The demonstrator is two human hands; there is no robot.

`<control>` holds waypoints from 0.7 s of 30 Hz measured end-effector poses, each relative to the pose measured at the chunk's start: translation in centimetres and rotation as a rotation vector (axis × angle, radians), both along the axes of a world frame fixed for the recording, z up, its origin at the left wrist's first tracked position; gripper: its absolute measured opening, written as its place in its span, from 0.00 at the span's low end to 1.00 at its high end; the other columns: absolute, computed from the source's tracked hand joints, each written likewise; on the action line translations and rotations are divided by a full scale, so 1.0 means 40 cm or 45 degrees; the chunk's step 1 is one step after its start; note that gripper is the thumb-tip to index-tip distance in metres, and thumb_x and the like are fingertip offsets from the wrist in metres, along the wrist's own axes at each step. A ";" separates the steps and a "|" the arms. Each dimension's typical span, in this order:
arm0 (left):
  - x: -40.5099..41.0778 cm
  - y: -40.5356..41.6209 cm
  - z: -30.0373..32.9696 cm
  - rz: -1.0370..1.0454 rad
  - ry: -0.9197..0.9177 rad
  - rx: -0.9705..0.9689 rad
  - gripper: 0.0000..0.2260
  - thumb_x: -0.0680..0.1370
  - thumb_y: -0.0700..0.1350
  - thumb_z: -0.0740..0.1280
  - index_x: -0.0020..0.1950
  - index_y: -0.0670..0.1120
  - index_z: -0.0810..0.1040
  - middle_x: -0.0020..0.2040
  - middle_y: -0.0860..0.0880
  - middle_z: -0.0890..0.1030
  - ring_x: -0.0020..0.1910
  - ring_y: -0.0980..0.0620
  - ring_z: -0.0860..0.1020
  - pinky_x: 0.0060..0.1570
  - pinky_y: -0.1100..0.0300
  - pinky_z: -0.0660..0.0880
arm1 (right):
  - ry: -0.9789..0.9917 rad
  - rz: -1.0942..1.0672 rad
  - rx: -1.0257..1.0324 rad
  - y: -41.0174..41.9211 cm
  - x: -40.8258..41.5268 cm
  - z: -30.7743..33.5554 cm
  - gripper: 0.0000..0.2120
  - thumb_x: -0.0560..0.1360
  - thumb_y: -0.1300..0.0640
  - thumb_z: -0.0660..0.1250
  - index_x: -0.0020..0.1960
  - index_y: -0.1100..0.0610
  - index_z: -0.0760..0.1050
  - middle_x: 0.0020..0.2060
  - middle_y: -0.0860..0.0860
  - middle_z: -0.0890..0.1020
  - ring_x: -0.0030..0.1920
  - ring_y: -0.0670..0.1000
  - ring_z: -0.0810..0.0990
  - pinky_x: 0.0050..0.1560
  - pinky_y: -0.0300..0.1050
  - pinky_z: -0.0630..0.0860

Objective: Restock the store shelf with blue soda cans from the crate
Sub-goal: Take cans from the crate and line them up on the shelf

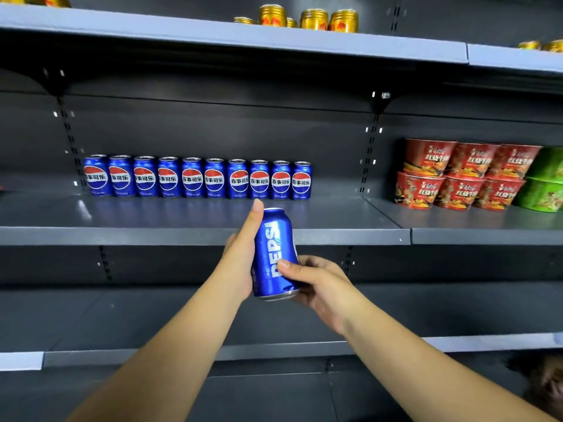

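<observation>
**Both hands on one blue can, in front of the middle shelf**

Far left, the middle shelf (182,214) is grey metal with a dark back panel. A row of ten blue cans (198,178) stands upright at the back of it, side by side, logos facing out, running from the left upright toward centre. Shelf surface in front of the row is bare.

Centre: left hand (240,257) comes up from the lower left and lies along the left side of the held can (272,254), thumb stretched up along the can to its top rim, the other fingers hidden behind it. It grips the can. The can is off the shelf, held just in front of the shelf's front edge, upright but tilted slightly, top toward the shelf, white lettering reading up its side. It sits below the right end of the row, apart from it.

Right hand (316,284) grasps the can's lower right part, thumb pressed on the lettering, fingers curled under the base.

Right: red noodle bowls (457,178) stacked in two layers on the next shelf section, green bowls (545,181) at the frame edge beside them.

Top shelf: gold cans (313,19) upright, centre-right.
</observation>
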State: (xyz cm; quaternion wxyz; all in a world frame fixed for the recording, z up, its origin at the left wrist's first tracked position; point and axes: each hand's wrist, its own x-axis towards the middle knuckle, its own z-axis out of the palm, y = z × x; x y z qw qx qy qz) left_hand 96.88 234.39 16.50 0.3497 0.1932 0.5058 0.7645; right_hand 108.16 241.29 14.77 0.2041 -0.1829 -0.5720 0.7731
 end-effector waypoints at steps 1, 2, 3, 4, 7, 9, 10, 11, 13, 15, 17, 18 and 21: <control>-0.002 0.000 -0.001 0.018 -0.031 -0.009 0.47 0.48 0.71 0.71 0.57 0.42 0.79 0.48 0.41 0.84 0.44 0.44 0.83 0.45 0.50 0.79 | -0.032 0.005 0.032 -0.003 -0.003 0.001 0.14 0.68 0.62 0.73 0.51 0.63 0.75 0.40 0.55 0.84 0.37 0.50 0.82 0.47 0.44 0.80; -0.008 0.001 -0.003 0.027 -0.059 -0.017 0.48 0.47 0.71 0.73 0.58 0.42 0.78 0.48 0.41 0.84 0.44 0.44 0.83 0.44 0.50 0.79 | -0.066 0.013 0.060 -0.006 -0.006 0.003 0.13 0.68 0.61 0.73 0.51 0.61 0.75 0.40 0.54 0.84 0.37 0.50 0.82 0.50 0.46 0.78; -0.015 0.001 -0.003 0.039 -0.080 -0.020 0.49 0.47 0.71 0.74 0.59 0.42 0.78 0.48 0.41 0.84 0.44 0.44 0.83 0.43 0.50 0.79 | -0.098 0.023 0.086 -0.008 -0.010 0.004 0.13 0.68 0.60 0.73 0.50 0.59 0.74 0.40 0.53 0.84 0.38 0.50 0.82 0.54 0.47 0.77; -0.021 0.000 -0.001 0.042 -0.088 -0.022 0.48 0.48 0.70 0.74 0.59 0.42 0.77 0.48 0.41 0.84 0.43 0.44 0.83 0.42 0.51 0.79 | -0.127 0.035 0.106 -0.011 -0.015 0.007 0.15 0.66 0.59 0.74 0.49 0.58 0.74 0.41 0.53 0.83 0.39 0.51 0.81 0.56 0.48 0.75; -0.034 -0.012 0.008 -0.030 -0.028 -0.022 0.37 0.55 0.67 0.74 0.52 0.42 0.80 0.41 0.42 0.84 0.36 0.46 0.83 0.38 0.54 0.78 | -0.142 0.140 0.113 -0.017 -0.028 0.008 0.22 0.61 0.57 0.78 0.51 0.56 0.73 0.46 0.52 0.83 0.46 0.53 0.80 0.62 0.53 0.72; -0.040 -0.023 0.016 -0.123 0.007 -0.003 0.24 0.64 0.65 0.68 0.41 0.43 0.81 0.35 0.44 0.83 0.31 0.48 0.81 0.36 0.56 0.78 | -0.137 0.267 0.084 -0.024 -0.036 0.006 0.20 0.62 0.55 0.73 0.53 0.54 0.75 0.46 0.51 0.84 0.47 0.53 0.81 0.63 0.56 0.72; -0.043 -0.026 0.019 -0.154 0.019 0.002 0.22 0.68 0.63 0.66 0.38 0.44 0.81 0.33 0.44 0.83 0.29 0.49 0.81 0.36 0.57 0.78 | -0.129 0.321 0.062 -0.029 -0.040 0.006 0.18 0.63 0.56 0.71 0.52 0.53 0.76 0.45 0.51 0.84 0.46 0.52 0.82 0.61 0.55 0.73; -0.049 -0.029 0.019 -0.173 0.027 0.004 0.21 0.70 0.62 0.65 0.37 0.44 0.81 0.33 0.44 0.83 0.29 0.49 0.81 0.36 0.57 0.79 | -0.114 0.354 0.049 -0.034 -0.047 0.006 0.17 0.63 0.57 0.70 0.52 0.53 0.77 0.44 0.50 0.84 0.44 0.51 0.82 0.58 0.54 0.75; -0.060 -0.033 0.019 -0.176 0.037 0.012 0.21 0.71 0.62 0.64 0.38 0.45 0.81 0.33 0.45 0.83 0.30 0.49 0.81 0.36 0.58 0.79 | -0.087 0.353 0.062 -0.043 -0.061 0.004 0.17 0.63 0.57 0.70 0.52 0.54 0.77 0.43 0.51 0.85 0.41 0.50 0.83 0.54 0.50 0.77; -0.074 -0.040 0.014 -0.153 0.032 0.012 0.21 0.71 0.63 0.63 0.39 0.45 0.81 0.34 0.45 0.83 0.30 0.49 0.81 0.37 0.58 0.79 | -0.086 0.325 0.084 -0.055 -0.076 0.002 0.18 0.62 0.57 0.70 0.52 0.55 0.77 0.42 0.51 0.85 0.40 0.50 0.83 0.53 0.49 0.77; -0.085 -0.047 0.008 -0.146 0.042 -0.018 0.22 0.71 0.64 0.64 0.38 0.44 0.81 0.34 0.44 0.83 0.31 0.49 0.81 0.38 0.57 0.79 | -0.106 0.298 0.092 -0.067 -0.089 0.001 0.17 0.62 0.57 0.71 0.51 0.55 0.77 0.40 0.50 0.85 0.39 0.49 0.83 0.54 0.51 0.77; -0.090 -0.051 0.003 -0.146 0.048 -0.029 0.23 0.70 0.64 0.64 0.37 0.44 0.81 0.34 0.44 0.83 0.31 0.48 0.81 0.39 0.57 0.79 | -0.122 0.283 0.096 -0.073 -0.094 -0.001 0.16 0.63 0.57 0.73 0.50 0.54 0.77 0.40 0.50 0.85 0.39 0.50 0.83 0.55 0.52 0.77; -0.099 -0.059 -0.009 -0.139 0.055 -0.051 0.24 0.66 0.66 0.65 0.37 0.44 0.82 0.36 0.43 0.83 0.32 0.47 0.82 0.40 0.56 0.78 | -0.127 0.233 0.071 -0.081 -0.107 -0.015 0.11 0.70 0.60 0.72 0.51 0.55 0.76 0.39 0.50 0.84 0.40 0.51 0.82 0.57 0.54 0.76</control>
